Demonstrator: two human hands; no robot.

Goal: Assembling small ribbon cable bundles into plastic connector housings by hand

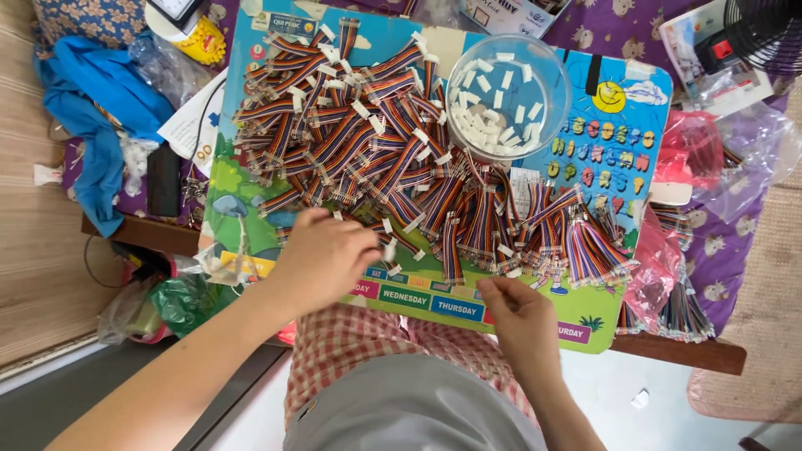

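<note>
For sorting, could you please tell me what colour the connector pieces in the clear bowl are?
White connector pieces, head view.

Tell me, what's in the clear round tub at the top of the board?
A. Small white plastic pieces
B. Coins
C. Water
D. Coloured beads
A: the clear tub holds a heap of small white pieces, like the white ends on the rainbow cables beside it.
</note>
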